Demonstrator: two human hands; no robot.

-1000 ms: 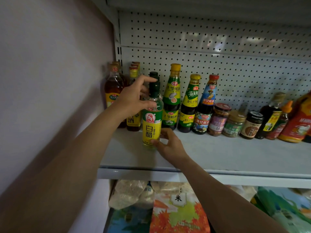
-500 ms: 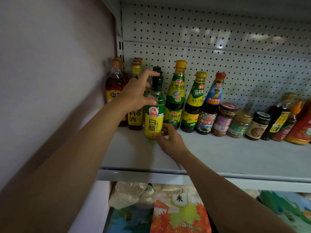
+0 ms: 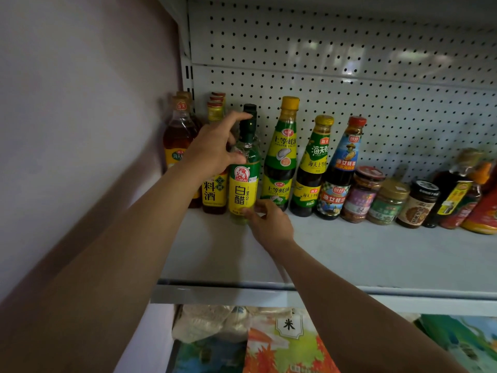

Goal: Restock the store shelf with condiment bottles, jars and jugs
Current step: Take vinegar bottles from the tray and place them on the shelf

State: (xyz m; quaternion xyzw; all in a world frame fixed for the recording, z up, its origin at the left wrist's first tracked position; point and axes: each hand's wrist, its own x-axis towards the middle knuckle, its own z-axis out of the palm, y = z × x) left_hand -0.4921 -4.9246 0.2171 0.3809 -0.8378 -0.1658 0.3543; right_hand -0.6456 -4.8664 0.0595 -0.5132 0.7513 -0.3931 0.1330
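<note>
A white vinegar bottle (image 3: 243,184) with a yellow label and dark green cap stands upright on the grey shelf (image 3: 349,259), in the row near the left end. My left hand (image 3: 215,149) grips its shoulder and neck, forefinger raised toward the cap. My right hand (image 3: 269,224) holds the bottle's base with thumb and fingertips. To its left stand a cooking wine bottle (image 3: 213,192) and an amber bottle (image 3: 178,135). On its right stands a tall oyster sauce bottle (image 3: 282,157), almost touching.
More sauce bottles (image 3: 313,168) and several jars (image 3: 363,195) line the pegboard back wall to the right, ending in red bottles (image 3: 481,211). A side wall (image 3: 80,103) closes the left. Below the shelf lie rice bags (image 3: 285,343).
Both hands have pushed the vinegar bottle back into the row, between the cooking wine and the oyster sauce. The camera has moved closer.
</note>
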